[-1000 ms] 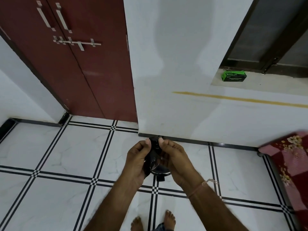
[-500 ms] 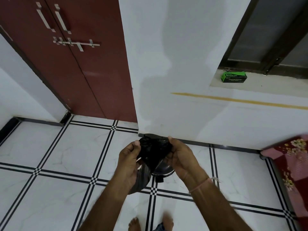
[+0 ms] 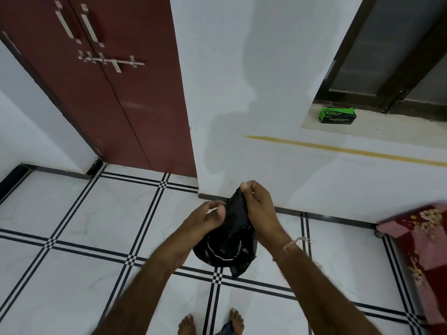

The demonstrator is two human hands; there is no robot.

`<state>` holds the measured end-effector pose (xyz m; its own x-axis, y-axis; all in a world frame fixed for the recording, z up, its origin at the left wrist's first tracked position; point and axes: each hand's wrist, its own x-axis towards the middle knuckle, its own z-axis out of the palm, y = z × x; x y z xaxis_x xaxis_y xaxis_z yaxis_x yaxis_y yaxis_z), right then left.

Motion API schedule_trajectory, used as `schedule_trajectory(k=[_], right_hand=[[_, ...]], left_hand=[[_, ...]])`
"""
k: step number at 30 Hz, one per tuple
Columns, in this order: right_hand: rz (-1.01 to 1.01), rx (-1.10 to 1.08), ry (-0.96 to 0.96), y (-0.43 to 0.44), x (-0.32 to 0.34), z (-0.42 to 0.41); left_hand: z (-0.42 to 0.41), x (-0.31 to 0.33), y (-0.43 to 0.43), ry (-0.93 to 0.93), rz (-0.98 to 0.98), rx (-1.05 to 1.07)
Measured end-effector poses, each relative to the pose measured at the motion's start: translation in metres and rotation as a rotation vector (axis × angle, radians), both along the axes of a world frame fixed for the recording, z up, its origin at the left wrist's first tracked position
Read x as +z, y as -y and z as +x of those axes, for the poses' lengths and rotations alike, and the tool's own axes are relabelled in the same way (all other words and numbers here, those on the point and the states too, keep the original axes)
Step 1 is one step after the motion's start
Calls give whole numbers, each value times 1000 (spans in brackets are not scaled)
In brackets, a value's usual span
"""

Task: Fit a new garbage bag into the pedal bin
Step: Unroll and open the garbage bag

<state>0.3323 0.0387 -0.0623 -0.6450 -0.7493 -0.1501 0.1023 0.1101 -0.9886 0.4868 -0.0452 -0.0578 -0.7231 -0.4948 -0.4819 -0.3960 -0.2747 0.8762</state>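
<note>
A crumpled black garbage bag [image 3: 235, 213] hangs between my two hands over the floor. My right hand [image 3: 260, 209] pinches its top edge, held slightly higher. My left hand [image 3: 205, 217] grips the bag's left side with its fingertips, a little blurred. Right below the bag stands a dark round pedal bin [image 3: 217, 253], seen from above with a thin light rim line. The bag and my wrists cover most of it. A dark tip [image 3: 238, 272] pokes out under it; I cannot tell whether that is the bag or the pedal.
A green box of garbage bags [image 3: 337, 115] lies on the window ledge at the upper right. A bed with a red floral cover [image 3: 420, 240] stands at the right edge. A dark red double door [image 3: 108, 93] is at the left. My bare feet [image 3: 210, 322] are on the tiled floor.
The folded bag has been pulled open and now hangs longer. My right hand rose to its top edge, and my left hand dropped to its side.
</note>
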Motion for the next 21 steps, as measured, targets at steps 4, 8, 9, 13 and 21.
schedule_trajectory(k=[4,8,9,13,21], right_hand=[[6,75,-170,3,12,-22],[-36,300,-145,0,20,-42],[-39,349,-126,2,20,-43],[5,266,-188,12,15,-45],[158,265,229,-46,25,-4]], left_hand=[[2,1,-9,-145,-19,-23],[-4,9,-13,-202,142,9],[-6,8,-15,-204,159,1],[-18,15,-26,-229,173,79],[-25,19,-46,-260,-65,297]])
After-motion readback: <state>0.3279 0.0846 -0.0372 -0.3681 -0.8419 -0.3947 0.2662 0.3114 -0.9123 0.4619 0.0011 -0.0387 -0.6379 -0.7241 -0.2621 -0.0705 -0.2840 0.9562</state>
